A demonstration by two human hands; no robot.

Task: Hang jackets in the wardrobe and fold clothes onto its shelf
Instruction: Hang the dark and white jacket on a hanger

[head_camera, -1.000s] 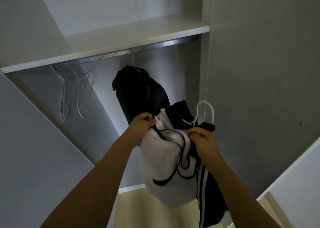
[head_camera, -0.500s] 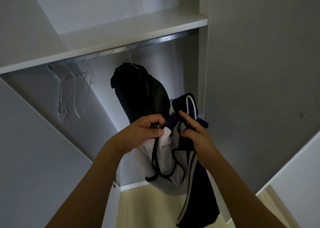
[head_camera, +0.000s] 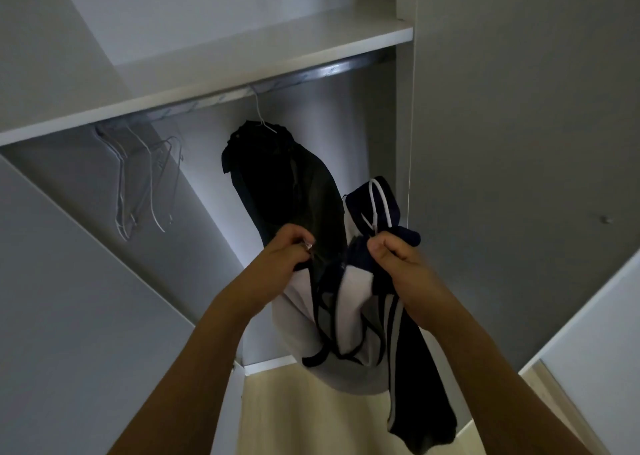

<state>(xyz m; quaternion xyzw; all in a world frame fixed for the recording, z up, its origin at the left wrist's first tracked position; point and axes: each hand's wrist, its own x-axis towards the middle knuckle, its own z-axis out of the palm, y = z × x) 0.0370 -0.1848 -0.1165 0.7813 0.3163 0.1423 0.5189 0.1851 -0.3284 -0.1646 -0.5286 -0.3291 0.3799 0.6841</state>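
Observation:
I hold a white and navy striped jacket point(head_camera: 349, 323) in front of the open wardrobe. My left hand point(head_camera: 282, 259) pinches its front edge near the zip. My right hand point(head_camera: 398, 260) grips the navy collar together with a white hanger point(head_camera: 379, 202) whose hook sticks up above my fist. The jacket's sleeve and body hang down below both hands. Behind it a black jacket point(head_camera: 280, 188) hangs on a hanger from the metal rail point(head_camera: 332, 70). Above the rail runs the white shelf point(head_camera: 242, 70).
Several bare wire hangers point(head_camera: 145, 181) hang at the rail's left end. A grey wardrobe door point(head_camera: 69, 299) stands open on the left and a grey panel point(head_camera: 519, 143) fills the right. Pale wood floor point(head_camera: 294, 413) shows below.
My hands drew apart and the jacket's front opened between them. My right hand closed into a fist round the collar and hanger, and the hanger's hook turned edge-on.

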